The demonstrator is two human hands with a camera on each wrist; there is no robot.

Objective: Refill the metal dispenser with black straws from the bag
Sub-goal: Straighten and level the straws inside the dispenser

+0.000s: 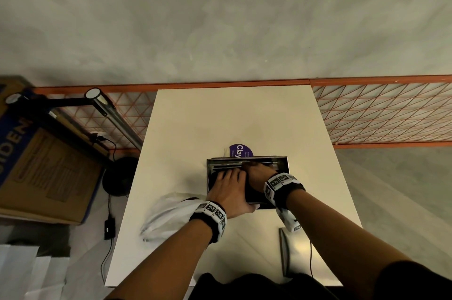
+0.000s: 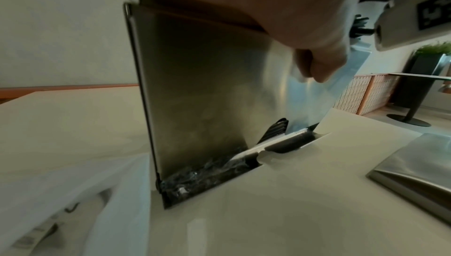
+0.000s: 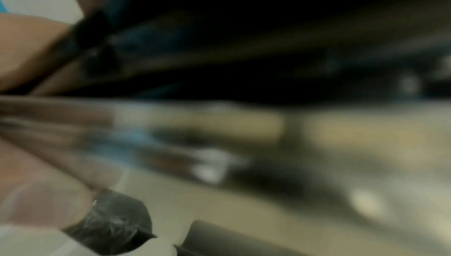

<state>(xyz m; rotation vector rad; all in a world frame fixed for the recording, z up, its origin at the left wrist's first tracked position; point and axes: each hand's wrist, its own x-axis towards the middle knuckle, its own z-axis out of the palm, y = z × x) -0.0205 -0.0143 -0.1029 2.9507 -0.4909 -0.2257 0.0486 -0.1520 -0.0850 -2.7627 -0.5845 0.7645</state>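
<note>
The metal dispenser [image 1: 283,165] stands open-topped in the middle of the white table [image 1: 195,123]. My left hand [image 1: 228,186] holds it, fingers laid over the top opening and thumb [image 2: 319,55] on the shiny front wall [image 2: 207,86]. My right hand [image 1: 256,172] reaches into the opening from the right, its fingers curled down around black straws [image 1: 226,165] that lie along the far side. More black straws [image 2: 274,131] show in the bottom tray. The white plastic bag [image 1: 166,216] lies crumpled at the left. The right wrist view is dark and blurred.
The dispenser's metal lid [image 1: 297,253] lies flat near the table's front right edge. A purple label [image 1: 238,150] peeks out behind the dispenser. An orange wire fence [image 1: 386,113] runs behind the table; a cardboard box [image 1: 44,167] and a lamp [image 1: 107,108] stand at the left.
</note>
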